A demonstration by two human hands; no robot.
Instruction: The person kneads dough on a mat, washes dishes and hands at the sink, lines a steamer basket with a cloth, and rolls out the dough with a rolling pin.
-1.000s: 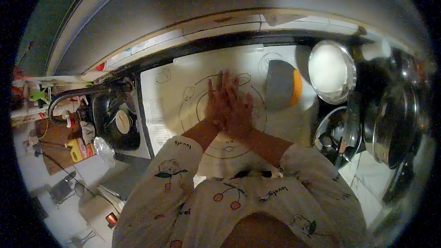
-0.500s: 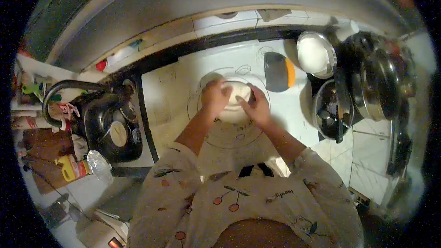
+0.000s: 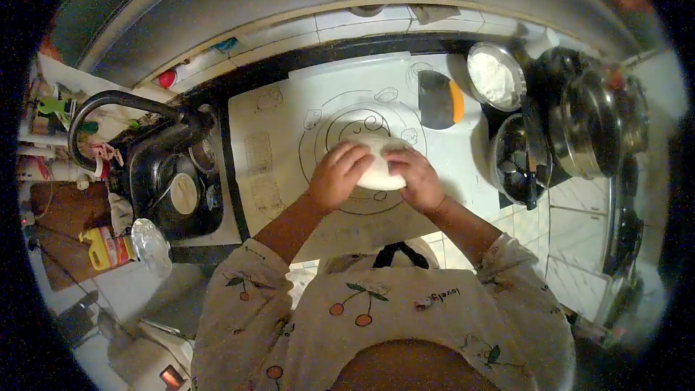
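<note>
A smooth white ball of dough point(image 3: 378, 172) lies on a pale printed baking mat point(image 3: 279, 119), over its circle markings. My left hand point(image 3: 339, 176) is cupped on the dough's left side, fingers curved over its top. On the other side my right hand point(image 3: 418, 177) presses against the dough with bent fingers. Both palms are turned inward, so parts of the dough's sides are hidden. Beyond my right hand, on the mat, rests a dark dough scraper point(image 3: 436, 100) with an orange edge.
At the back right stands a metal bowl of white flour point(image 3: 494, 76). Nearer is a bowl with dark contents point(image 3: 515, 166), with a long dark utensil across its edge. Metal pots point(image 3: 590, 127) stand further right. Leftward are a sink point(image 3: 174, 221), a black faucet point(image 3: 119, 98) and a yellow bottle point(image 3: 98, 250).
My hands have come nearer to me with the dough, uncovering more of the mat's circles. They now spread over the dough's sides, and the dough looks smoother and wider.
</note>
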